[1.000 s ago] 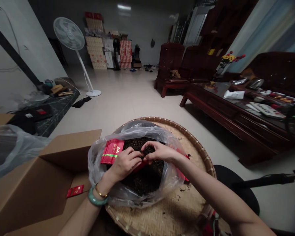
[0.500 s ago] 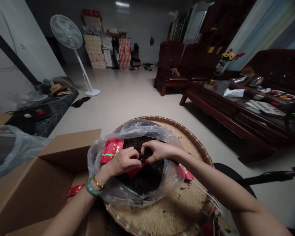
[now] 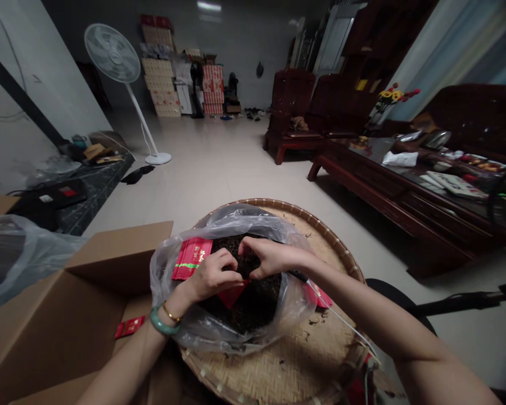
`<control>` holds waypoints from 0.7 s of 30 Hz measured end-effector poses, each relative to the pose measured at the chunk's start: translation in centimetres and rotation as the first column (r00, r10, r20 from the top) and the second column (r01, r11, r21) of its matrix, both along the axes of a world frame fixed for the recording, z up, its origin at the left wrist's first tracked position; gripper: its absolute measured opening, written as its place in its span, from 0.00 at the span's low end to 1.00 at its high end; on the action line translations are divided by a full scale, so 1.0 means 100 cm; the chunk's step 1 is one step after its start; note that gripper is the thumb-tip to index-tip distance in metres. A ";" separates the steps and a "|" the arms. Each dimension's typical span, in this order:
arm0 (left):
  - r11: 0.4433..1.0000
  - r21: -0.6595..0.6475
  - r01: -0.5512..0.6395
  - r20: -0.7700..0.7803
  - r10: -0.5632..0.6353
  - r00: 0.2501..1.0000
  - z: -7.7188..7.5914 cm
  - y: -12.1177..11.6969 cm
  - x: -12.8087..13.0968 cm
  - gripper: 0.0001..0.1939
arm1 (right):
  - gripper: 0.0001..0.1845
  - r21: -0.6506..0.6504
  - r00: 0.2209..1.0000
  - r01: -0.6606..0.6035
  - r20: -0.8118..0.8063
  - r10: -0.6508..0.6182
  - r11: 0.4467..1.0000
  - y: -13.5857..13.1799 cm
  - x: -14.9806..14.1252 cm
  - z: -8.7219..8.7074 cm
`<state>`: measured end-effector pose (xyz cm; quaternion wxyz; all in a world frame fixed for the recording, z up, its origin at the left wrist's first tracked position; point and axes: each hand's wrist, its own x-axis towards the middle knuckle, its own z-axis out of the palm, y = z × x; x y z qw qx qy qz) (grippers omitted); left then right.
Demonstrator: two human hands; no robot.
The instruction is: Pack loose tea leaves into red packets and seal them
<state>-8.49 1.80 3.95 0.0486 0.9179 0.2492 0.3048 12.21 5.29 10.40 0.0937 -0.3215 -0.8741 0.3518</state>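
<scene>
Head view. Left hand grasps the upper edge of a red sachet between thumb and fingers; sachet hangs tilted over dark dried tea leaves inside a clear plastic bag. Right hand: thumb at the sachet's upper edge, forefinger arched away; cannot tell whether this grip is closed on it. Bag sits on a round bamboo tray. Stacked red packets lie at the bag's left side.

Risks (judged): a loosened left pinch could drop the sachet into the leaves; a sagging sachet mouth could scatter leaf; the left wrist could nudge the stack; the white cord beside the right forearm could snag.
</scene>
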 end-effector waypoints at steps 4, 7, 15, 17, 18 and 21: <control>0.993 0.114 0.039 0.104 -0.051 0.993 0.001 0.003 0.004 0.07 | 0.22 -0.029 1.000 0.009 0.029 -0.008 1.000 0.002 0.000 0.004; 0.978 0.208 0.027 0.196 -0.069 0.978 -0.003 0.006 0.006 0.08 | 0.18 -0.025 0.995 -0.019 0.094 0.021 1.000 0.003 -0.001 0.009; 0.940 0.328 -0.095 0.295 -0.006 0.956 -0.013 0.009 0.009 0.08 | 0.17 0.002 0.982 -0.117 0.148 0.115 0.993 0.008 0.001 0.012; 0.934 0.335 -0.122 0.302 0.016 0.953 -0.015 0.008 0.011 0.07 | 0.17 -0.013 0.978 -0.122 0.172 0.122 0.992 0.009 0.001 0.010; 0.931 0.339 -0.135 0.304 0.027 0.952 -0.016 0.008 0.011 0.07 | 0.17 -0.024 0.974 -0.127 0.184 0.129 0.992 0.010 0.002 0.009; 0.918 0.355 -0.174 0.306 0.062 0.950 -0.023 0.008 0.012 0.06 | 0.16 -0.051 0.969 -0.130 0.207 0.138 0.990 0.013 0.001 0.005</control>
